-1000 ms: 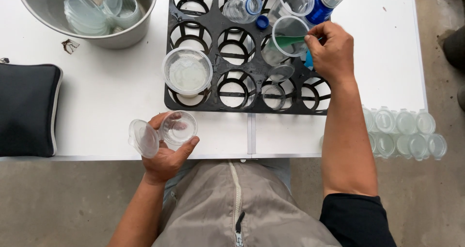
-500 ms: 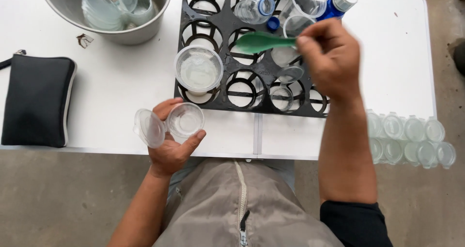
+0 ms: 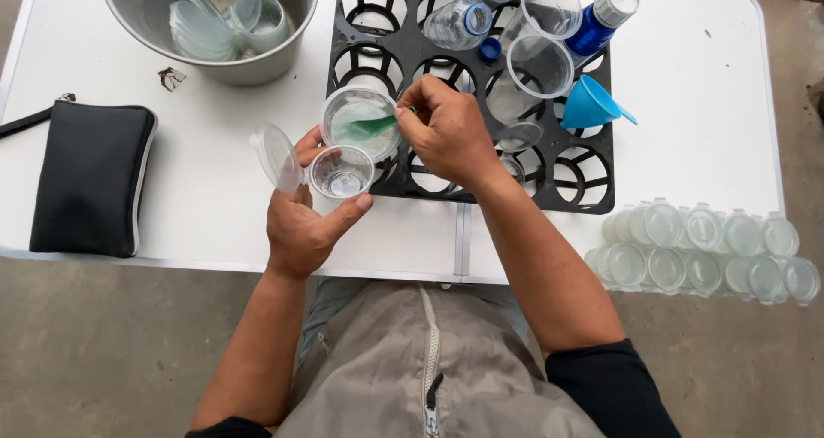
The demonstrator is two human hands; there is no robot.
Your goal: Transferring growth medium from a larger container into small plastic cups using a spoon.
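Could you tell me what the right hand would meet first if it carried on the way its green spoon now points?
The right hand points its green spoon leftward into the wide clear cup in the black rack. It would probably meet that cup's far wall first, though depth is unclear.

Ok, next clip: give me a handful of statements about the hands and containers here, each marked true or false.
1. The left hand holds a small clear cup with its hinged lid open. True.
2. The right hand holds a blue funnel. False: it holds a green spoon; the blue funnel lies on the black rack.
3. The spoon's bowl is over the larger clear container on the rack. True.
4. The metal bowl holds nothing. False: clear plastic pieces lie inside.
5. A black pouch lies right of the rack. False: it lies to the left.
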